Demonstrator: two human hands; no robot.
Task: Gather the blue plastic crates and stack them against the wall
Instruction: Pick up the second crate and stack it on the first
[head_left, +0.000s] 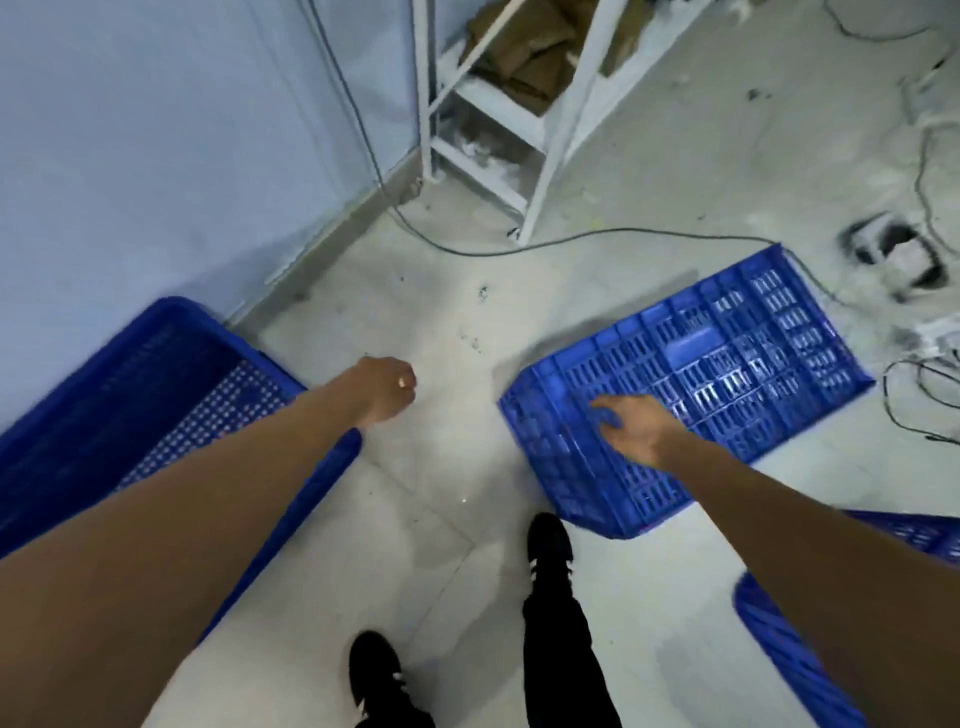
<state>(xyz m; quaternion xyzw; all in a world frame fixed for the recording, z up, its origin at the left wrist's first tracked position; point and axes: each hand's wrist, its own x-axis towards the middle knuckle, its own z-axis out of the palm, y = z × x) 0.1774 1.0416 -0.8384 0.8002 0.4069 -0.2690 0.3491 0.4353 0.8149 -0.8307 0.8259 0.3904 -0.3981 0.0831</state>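
A blue slatted crate (727, 364) lies on its side on the floor at centre right. My right hand (636, 426) reaches over its near corner with fingers spread, at or just above the plastic; nothing is gripped. At the left, an upright blue crate (171, 364) stands against the pale wall (130, 156), open side up. My left hand (387, 389) hangs above the bare floor just right of that crate, fingers loosely curled, holding nothing. A third blue crate (779, 639) shows at the lower right, partly hidden by my right forearm.
A white metal shelf frame (519, 130) with brown bags stands in the corner ahead. A dark cable (597, 236) runs across the floor behind the tipped crate; more cables and a floor socket (893, 254) lie at the right. My black shoes (550, 545) stand on the tiles below.
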